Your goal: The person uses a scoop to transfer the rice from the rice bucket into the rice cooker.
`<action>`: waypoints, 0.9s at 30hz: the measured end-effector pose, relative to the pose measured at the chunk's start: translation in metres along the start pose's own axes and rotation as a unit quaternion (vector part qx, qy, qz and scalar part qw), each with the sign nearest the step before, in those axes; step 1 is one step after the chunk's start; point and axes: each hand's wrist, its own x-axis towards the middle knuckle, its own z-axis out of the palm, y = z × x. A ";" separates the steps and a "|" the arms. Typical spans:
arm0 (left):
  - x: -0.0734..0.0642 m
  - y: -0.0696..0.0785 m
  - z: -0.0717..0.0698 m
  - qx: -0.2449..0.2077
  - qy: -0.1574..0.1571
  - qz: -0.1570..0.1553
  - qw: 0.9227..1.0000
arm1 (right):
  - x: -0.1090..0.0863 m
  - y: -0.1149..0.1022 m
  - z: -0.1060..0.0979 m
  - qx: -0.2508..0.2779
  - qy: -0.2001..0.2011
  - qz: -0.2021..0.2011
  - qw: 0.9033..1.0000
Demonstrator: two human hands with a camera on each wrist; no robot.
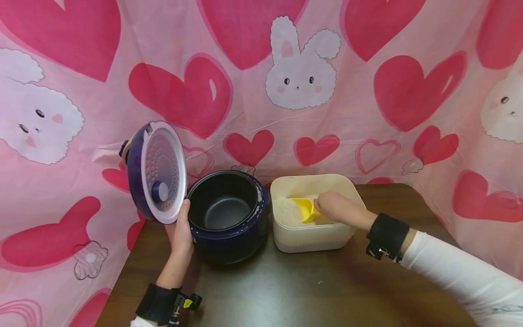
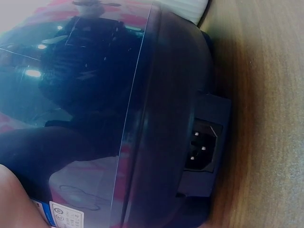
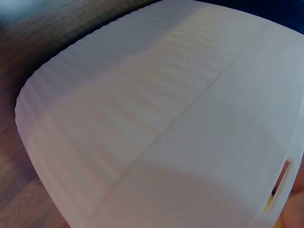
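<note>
In the head view my left hand (image 1: pixel 181 236) holds the domed dark-blue lid (image 1: pixel 165 156) by its lower edge, with the thumb on the pale inner rim. The lid stands tilted up at the left of a dark-blue rice cooker (image 1: pixel 233 245), whose dark inner pot (image 1: pixel 224 213) is uncovered. My right hand (image 1: pixel 341 210) grips a yellow scoop (image 1: pixel 303 209) inside a cream container (image 1: pixel 312 240). White grain that looks like rice (image 1: pixel 284 211) lies around the scoop. The right wrist view shows mostly the container's ribbed wall (image 3: pixel 128 95).
Cooker and container stand side by side on a dark wooden table (image 1: pixel 261 290). A pink cloth (image 1: pixel 253 118) with hearts and rabbits hangs behind them. In the left wrist view, a power socket (image 2: pixel 202 147) shows low on the cooker. A few white specks (image 1: pixel 320 282) lie on the table.
</note>
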 end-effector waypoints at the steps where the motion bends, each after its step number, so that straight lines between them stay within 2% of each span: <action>1: 0.000 0.000 0.000 0.004 -0.001 0.003 1.000 | 0.005 -0.022 -0.023 -0.073 -0.025 0.031 0.997; 6: 0.000 0.000 -0.001 -0.002 -0.005 0.011 1.000 | 0.006 -0.023 -0.026 -0.034 -0.042 0.059 0.997; 12: 0.000 0.001 0.001 -0.012 -0.004 0.005 1.000 | 0.009 -0.019 -0.028 -0.007 -0.050 0.085 0.995; 20: 0.002 -0.001 0.000 -0.007 -0.006 0.005 1.000 | 0.003 -0.016 -0.040 0.050 -0.073 0.168 0.982; 27: 0.000 0.001 -0.001 0.003 -0.012 0.003 1.000 | -0.009 -0.006 -0.045 0.092 -0.069 0.187 0.975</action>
